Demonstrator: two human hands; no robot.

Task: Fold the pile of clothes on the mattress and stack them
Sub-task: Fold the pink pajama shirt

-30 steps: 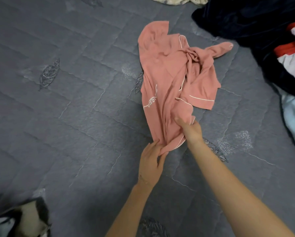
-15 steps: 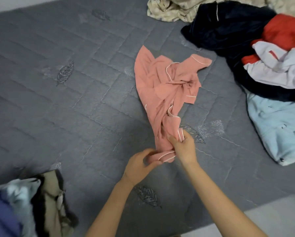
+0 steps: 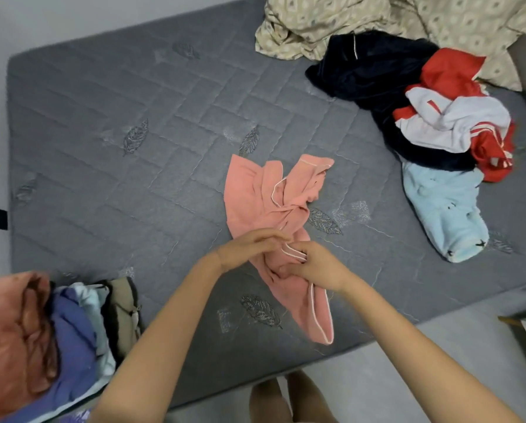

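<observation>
Grey mattress, pale floor beside: right hand grips pink garment, left hand (hold unclear) over it.

Free room: grey quilted mattress, open across its left and far-left half; also a narrow open strip between the centre and the right side.

Obstacles:
- crumpled salmon-pink garment with white piping, centre
- loose heap of navy, red-and-white and pale blue clothes, right
- rumpled beige patterned sheet, far right
- stack of folded clothes, near left corner
</observation>
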